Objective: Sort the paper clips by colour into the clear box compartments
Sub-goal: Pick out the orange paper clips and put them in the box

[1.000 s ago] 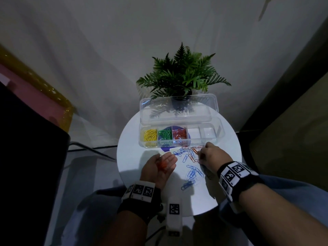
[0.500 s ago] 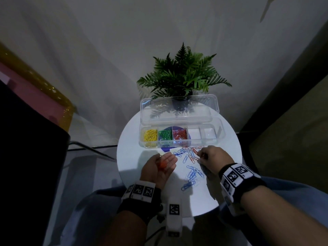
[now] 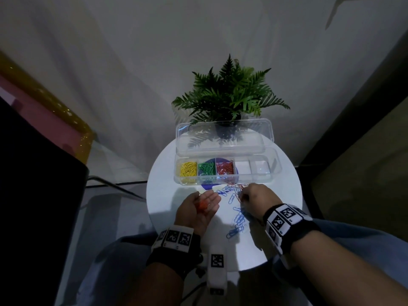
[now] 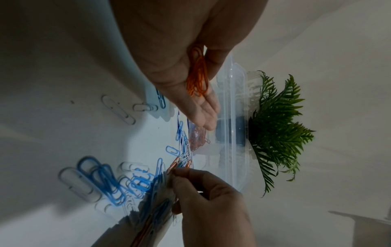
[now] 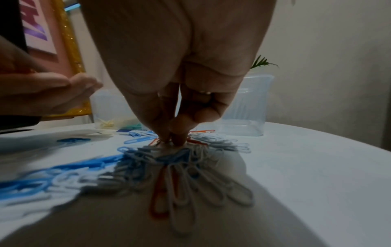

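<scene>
One clear plastic compartment box (image 3: 227,172), lid open, at the far side of one round white table (image 3: 165,195); five compartments across, three filled: yellow paper clips (image 3: 188,169) leftmost, green paper clips (image 3: 206,168) next, red paper clips (image 3: 224,168) third; two to the right bare. Loose blue paper clips (image 3: 237,219), too many and too tangled to count, scattered on the table between the hands, mixed with a few orange ones.

Only in the head view: compartment contents and one green fern plant (image 3: 229,96) behind the box. Only in the right wrist view: fingertips (image 5: 176,137) pressed together, down on the pile among blue, white and orange clips.

Left hand (image 3: 198,208) palm up, fingers relaxed and apart, cradling a small bunch of orange paper clips (image 4: 197,80). Right hand (image 3: 254,198) curled, thumb and finger pinching an orange clip (image 4: 172,165) at the pile.
</scene>
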`<control>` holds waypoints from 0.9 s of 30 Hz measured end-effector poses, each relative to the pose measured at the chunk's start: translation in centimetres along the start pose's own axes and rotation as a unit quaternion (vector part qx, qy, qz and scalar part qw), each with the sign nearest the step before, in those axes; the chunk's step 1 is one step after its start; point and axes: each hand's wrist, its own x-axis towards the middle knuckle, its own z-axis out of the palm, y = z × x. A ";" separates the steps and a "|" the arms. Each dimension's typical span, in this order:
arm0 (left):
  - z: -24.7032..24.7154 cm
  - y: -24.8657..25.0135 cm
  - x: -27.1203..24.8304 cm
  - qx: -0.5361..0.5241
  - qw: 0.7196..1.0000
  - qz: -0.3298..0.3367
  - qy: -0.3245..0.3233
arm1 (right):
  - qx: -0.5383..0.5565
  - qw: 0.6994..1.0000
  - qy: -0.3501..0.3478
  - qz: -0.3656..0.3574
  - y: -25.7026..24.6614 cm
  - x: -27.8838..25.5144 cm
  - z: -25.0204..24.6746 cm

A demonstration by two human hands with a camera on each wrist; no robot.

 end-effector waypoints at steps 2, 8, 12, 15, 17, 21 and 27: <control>0.1 0.0 -0.1 0.001 1.000 -0.003 0.000 | -0.011 1.000 0.003 0.018 -0.1 0.3 0.3; 0.1 0.0 -0.1 0.000 1.000 -0.017 0.011 | -0.048 0.998 0.015 0.039 -0.2 0.6 0.1; 0.1 -0.1 0.1 -0.003 1.000 -0.016 0.022 | -0.049 0.998 0.015 0.028 -0.4 0.7 0.3; 0.2 -0.2 0.1 0.005 1.000 -0.014 0.023 | -0.034 0.999 0.005 0.006 -0.2 0.6 0.3; 0.3 -0.2 0.0 0.008 1.000 -0.014 0.022 | -0.017 1.000 0.004 -0.003 -0.3 0.3 0.0; 0.5 -0.5 0.0 0.024 0.999 -0.015 0.017 | 0.061 0.995 0.062 -0.054 -0.9 -1.0 -0.9; 1.2 -1.4 -0.8 0.015 0.999 -0.012 0.035 | 0.064 0.972 0.068 -0.217 -3.8 -3.3 -0.5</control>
